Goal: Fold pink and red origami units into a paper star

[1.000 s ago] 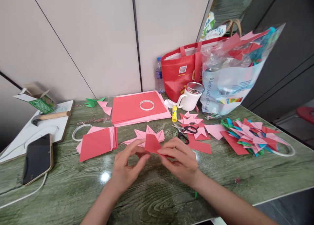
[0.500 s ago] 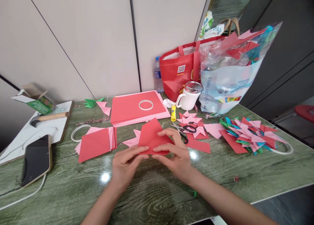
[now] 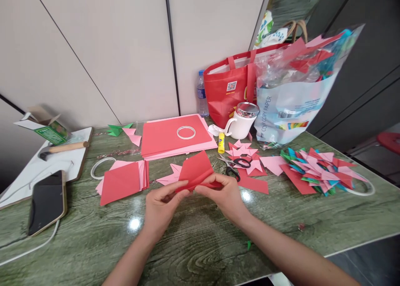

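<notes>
Between my hands, above the green wood-grain table (image 3: 187, 252), is a sheet of red paper (image 3: 196, 167) with a crease along its near edge. My left hand (image 3: 164, 207) pinches its near left part between thumb and fingers. On the near right side, my right hand (image 3: 223, 196) grips the same sheet, fingers bent over it. A pink folded paper piece (image 3: 168, 176) lies just behind, partly hidden by the sheet. Scissors (image 3: 233, 167) with black handles rest right of the sheet, by pink and red star-like paper pieces (image 3: 243, 152).
Left are stacked red and pink squares (image 3: 121, 182), a tape ring (image 3: 99, 169) and a phone (image 3: 46, 202). Behind lie large red sheets (image 3: 162, 138), a glue stick (image 3: 221, 143), a white mug (image 3: 243, 121) and a red bag (image 3: 223, 98). Colourful folded papers (image 3: 321, 169) heap up right.
The near edge of the red paper has been folded up further, so its shape looks lower and creased. My right hand's fingers have come down and closed in on the fold.
</notes>
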Motion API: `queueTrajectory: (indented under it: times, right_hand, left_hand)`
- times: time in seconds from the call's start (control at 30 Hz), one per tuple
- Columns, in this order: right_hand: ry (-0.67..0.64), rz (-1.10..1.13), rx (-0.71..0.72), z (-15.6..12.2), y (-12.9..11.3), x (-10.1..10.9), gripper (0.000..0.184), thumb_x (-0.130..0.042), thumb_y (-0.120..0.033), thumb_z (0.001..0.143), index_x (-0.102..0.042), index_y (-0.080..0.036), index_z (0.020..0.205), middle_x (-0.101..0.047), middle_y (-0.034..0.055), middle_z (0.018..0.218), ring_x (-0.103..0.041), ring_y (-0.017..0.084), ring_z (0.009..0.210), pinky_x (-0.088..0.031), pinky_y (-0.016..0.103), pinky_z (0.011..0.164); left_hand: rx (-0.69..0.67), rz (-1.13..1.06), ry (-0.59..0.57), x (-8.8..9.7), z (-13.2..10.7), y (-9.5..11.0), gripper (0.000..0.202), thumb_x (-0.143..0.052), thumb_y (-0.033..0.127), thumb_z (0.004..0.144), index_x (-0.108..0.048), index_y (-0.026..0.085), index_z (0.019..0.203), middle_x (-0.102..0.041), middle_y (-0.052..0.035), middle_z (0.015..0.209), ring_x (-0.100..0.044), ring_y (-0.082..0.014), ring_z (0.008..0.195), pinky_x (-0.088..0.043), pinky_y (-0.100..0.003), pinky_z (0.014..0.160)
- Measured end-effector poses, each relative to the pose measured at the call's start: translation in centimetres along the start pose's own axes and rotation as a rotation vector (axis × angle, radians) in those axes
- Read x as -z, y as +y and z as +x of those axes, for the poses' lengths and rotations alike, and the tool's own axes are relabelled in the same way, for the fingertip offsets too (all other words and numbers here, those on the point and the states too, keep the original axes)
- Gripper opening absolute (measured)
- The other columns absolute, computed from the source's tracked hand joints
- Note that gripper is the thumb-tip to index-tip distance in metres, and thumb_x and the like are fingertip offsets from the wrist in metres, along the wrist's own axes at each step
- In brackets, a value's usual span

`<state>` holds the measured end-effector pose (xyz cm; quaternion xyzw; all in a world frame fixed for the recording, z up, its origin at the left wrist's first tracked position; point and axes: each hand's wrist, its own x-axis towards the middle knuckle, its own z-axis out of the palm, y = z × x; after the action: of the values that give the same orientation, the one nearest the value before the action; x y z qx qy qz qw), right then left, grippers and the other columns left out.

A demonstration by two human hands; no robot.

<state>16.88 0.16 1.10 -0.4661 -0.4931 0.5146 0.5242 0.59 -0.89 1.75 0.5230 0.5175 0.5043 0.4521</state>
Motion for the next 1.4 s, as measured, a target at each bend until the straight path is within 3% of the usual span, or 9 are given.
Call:
queueTrajectory:
  times: [0.13,0.27,0.37,0.5,0.63,0.87,0.97,1.13,1.4]
  right_hand:
    - [0.071,-0.042,-0.002,0.04,0.19,-0.14,0.021,-0.077,-0.031,0.06,-0.061,-0.018,0.056,-0.063,-0.001,0.056,-0.054,0.014,0.054,-0.045,0.026,0.055]
    - [0.07,-0.077,-0.003,0.09,0.58,-0.19,0.021,-0.077,-0.033,0.06,-0.062,-0.018,0.057,-0.063,-0.0006,0.057,-0.055,0.014,0.055,-0.045,0.027,0.056]
    - [0.044,-0.102,0.021,0.28,0.77,-0.03,0.02,-0.077,-0.034,0.06,-0.064,-0.019,0.059,-0.062,-0.0001,0.061,-0.056,0.016,0.061,-0.045,0.028,0.06]
    - [0.0,-0.142,0.151,0.82,0.43,0.49,0.017,-0.079,-0.031,0.059,-0.068,-0.02,0.062,-0.063,0.003,0.082,-0.058,0.019,0.081,-0.045,0.031,0.075]
    - [-0.047,-0.138,0.121,0.98,0.17,0.74,0.016,-0.076,-0.032,0.063,-0.067,-0.02,0.061,-0.064,0.0013,0.068,-0.058,0.017,0.068,-0.045,0.031,0.069]
    - [0.004,-0.101,0.061,0.61,0.68,0.38,0.016,-0.075,-0.033,0.063,-0.065,-0.02,0.06,-0.067,0.0009,0.062,-0.059,0.017,0.061,-0.046,0.03,0.063]
    - [0.011,-0.137,0.09,0.53,0.67,0.29,0.016,-0.077,-0.031,0.062,-0.065,-0.02,0.059,-0.066,0.0003,0.062,-0.058,0.017,0.06,-0.045,0.029,0.062]
    - [0.013,-0.182,0.141,0.25,0.55,0.13,0.015,-0.077,-0.03,0.063,-0.066,-0.02,0.061,-0.065,0.0004,0.065,-0.058,0.016,0.063,-0.044,0.029,0.065]
    - [0.027,-0.195,0.193,0.21,1.03,0.01,0.013,-0.077,-0.027,0.064,-0.067,-0.02,0.061,-0.064,0.0003,0.067,-0.057,0.015,0.063,-0.044,0.027,0.063]
  left_hand:
    - [0.174,-0.284,-0.073,-0.4,0.3,-0.23,0.034,-0.076,0.028,0.063,-0.071,0.02,0.096,-0.075,-0.0044,0.087,-0.071,-0.024,0.077,-0.058,-0.038,0.075]
    - [0.216,-0.369,-0.069,-0.49,0.46,-0.36,0.029,-0.078,0.026,0.061,-0.072,0.017,0.089,-0.075,-0.0046,0.081,-0.071,-0.0241,0.077,-0.058,-0.039,0.077]
    - [0.199,-0.346,-0.044,-0.36,0.45,-0.54,0.023,-0.078,0.026,0.061,-0.073,0.017,0.082,-0.075,-0.0039,0.079,-0.071,-0.0223,0.074,-0.057,-0.035,0.079]
    - [0.153,-0.224,-0.057,-0.03,0.46,-0.49,0.02,-0.074,0.028,0.066,-0.073,0.017,0.083,-0.075,-0.0047,0.078,-0.071,-0.0212,0.071,-0.057,-0.032,0.075]
    - [0.134,-0.163,-0.089,0.12,0.5,-0.15,0.021,-0.073,0.03,0.067,-0.073,0.017,0.084,-0.075,-0.0058,0.079,-0.071,-0.0222,0.072,-0.056,-0.033,0.076]
    - [0.219,-0.245,-0.097,-0.32,0.46,-0.13,0.029,-0.077,0.028,0.061,-0.071,0.017,0.087,-0.074,-0.0042,0.078,-0.07,-0.0233,0.078,-0.056,-0.038,0.079]
    - [0.241,-0.292,-0.081,-0.37,0.47,-0.34,0.027,-0.077,0.028,0.06,-0.071,0.016,0.083,-0.074,-0.0046,0.078,-0.069,-0.0232,0.078,-0.057,-0.038,0.077]
    - [0.208,-0.274,0.002,-0.24,0.56,-0.5,0.021,-0.078,0.026,0.058,-0.072,0.015,0.075,-0.072,-0.0024,0.067,-0.067,-0.0154,0.063,-0.057,-0.027,0.068]
    - [0.305,-0.38,-0.079,-0.05,0.55,-0.48,0.024,-0.079,0.026,0.059,-0.07,0.014,0.079,-0.074,-0.0036,0.075,-0.069,-0.0179,0.074,-0.058,-0.031,0.074]
